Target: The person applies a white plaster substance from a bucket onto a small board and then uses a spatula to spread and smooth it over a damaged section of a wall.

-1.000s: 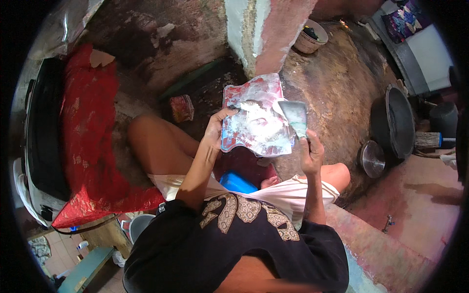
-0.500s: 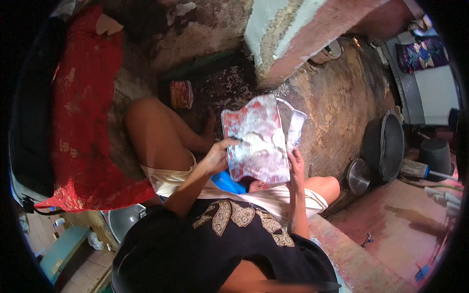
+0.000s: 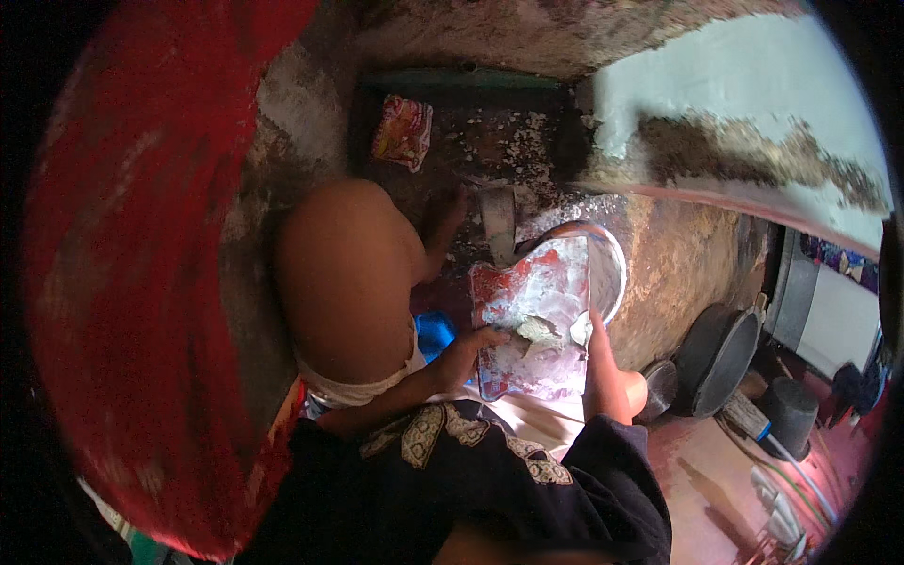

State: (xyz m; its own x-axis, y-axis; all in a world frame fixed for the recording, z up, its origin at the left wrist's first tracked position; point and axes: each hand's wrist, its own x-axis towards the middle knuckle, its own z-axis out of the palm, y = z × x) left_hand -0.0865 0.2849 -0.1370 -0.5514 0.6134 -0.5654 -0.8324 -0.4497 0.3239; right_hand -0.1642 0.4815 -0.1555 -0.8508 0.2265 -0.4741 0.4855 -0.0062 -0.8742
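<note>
A red board [image 3: 551,273], smeared with white paste, lies tilted above my lap. A thicker lump of white paste [image 3: 539,330] sits on its middle. My left hand [image 3: 471,353] grips the board's left edge, thumb on top and the other fingers hidden beneath. At the right edge my right hand [image 3: 607,363] is closed, its thumb beside a small white piece [image 3: 581,328]. Whether it holds that piece, the board or a tool is hidden. Behind the board stands a round white-rimmed bucket [image 3: 617,278], partly covered.
A red packet [image 3: 405,132] and pale crumbs lie on the dark floor ahead, near a grey strip-like object [image 3: 499,221]. Red cloth [image 3: 160,235] hangs at left. A patchy wall [image 3: 744,122] juts in at far right. Black basin [image 3: 720,363] and dark bucket [image 3: 789,414] stand at right.
The view has swung toward the left. The pale, long piece seen beside my right hand earlier no longer shows clearly. My right hand now sits closer against the board's right edge; my left keeps its grip.
</note>
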